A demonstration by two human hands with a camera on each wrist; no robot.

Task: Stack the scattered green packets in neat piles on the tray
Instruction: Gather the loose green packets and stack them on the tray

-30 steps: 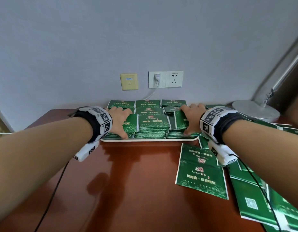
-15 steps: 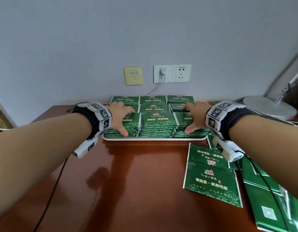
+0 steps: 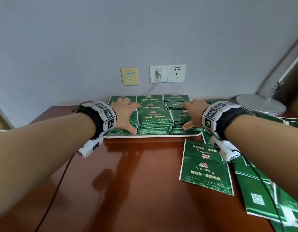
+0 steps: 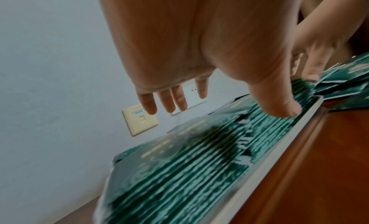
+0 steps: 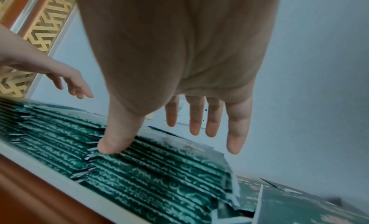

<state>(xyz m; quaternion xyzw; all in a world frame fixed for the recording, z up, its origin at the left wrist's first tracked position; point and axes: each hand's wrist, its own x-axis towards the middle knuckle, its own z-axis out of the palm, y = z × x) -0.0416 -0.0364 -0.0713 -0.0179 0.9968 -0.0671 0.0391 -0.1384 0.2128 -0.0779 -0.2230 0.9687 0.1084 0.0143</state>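
Stacks of green packets (image 3: pixel 154 120) fill the white tray (image 3: pixel 151 136) at the far edge of the table, in rows of three. My left hand (image 3: pixel 124 114) hovers flat over the front left stack (image 4: pixel 179 172), fingers straight and spread, with the thumb (image 4: pixel 279 107) touching the stack's front edge. My right hand (image 3: pixel 192 114) is spread over the front right stack (image 5: pixel 159 172), its thumb (image 5: pixel 111 145) on the front edge of the packets. Neither hand holds anything. More green packets (image 3: pixel 206 168) lie loose on the table to the right of the tray.
The brown wooden table (image 3: pixel 128 181) has bare room in front of the tray. A white lamp base (image 3: pixel 260 104) stands at the back right. Wall sockets (image 3: pixel 167 73) with a plugged white cable sit behind the tray. Thin black wires run from both wrists.
The view has tilted down slightly, so the tray sits higher in the picture. Both hands stay over the front stacks, their fingers now lifted a little above the packets.
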